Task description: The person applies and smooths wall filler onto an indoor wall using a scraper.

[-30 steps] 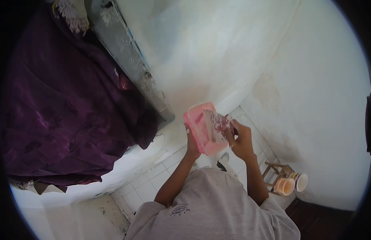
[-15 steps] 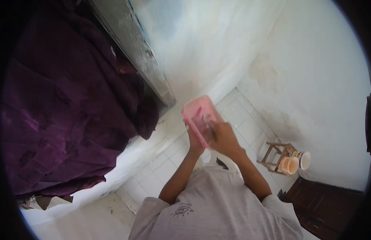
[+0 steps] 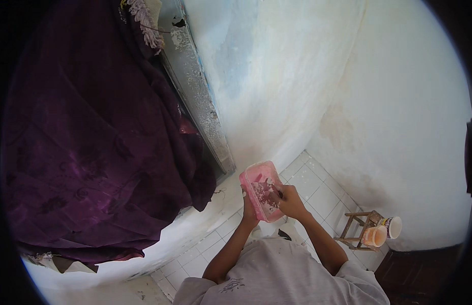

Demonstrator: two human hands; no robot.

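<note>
My left hand (image 3: pixel 249 209) grips a pink rectangular plastic tub (image 3: pixel 269 166) by its left side, holding it tilted in front of my chest. Pale residue smears the tub's inner walls and bottom. Over the tub's right side, my right hand (image 3: pixel 292 202) is closed round a small tool with a dark handle (image 3: pixel 280 194). The working end of that tool reaches into the tub, but its shape is blurred against the white and reddish flecks there. Most of the left fingers are hidden beneath the tub.
Dark purple cloth (image 3: pixel 93 152) hangs at left beside a worn frame (image 3: pixel 195 76). Patchy white walls (image 3: pixel 398 112) meet a tiled floor (image 3: pixel 317 195). At right, a wooden stool (image 3: pixel 355 231) stands with an orange-stained bucket (image 3: pixel 374 236) and a white bucket (image 3: pixel 393 227). A dark brown panel (image 3: pixel 414 277) lies lower right.
The whole scene has shifted down in the picture as the view tilted up. My right hand has moved slightly within the tub, and more of the flecked contents shows.
</note>
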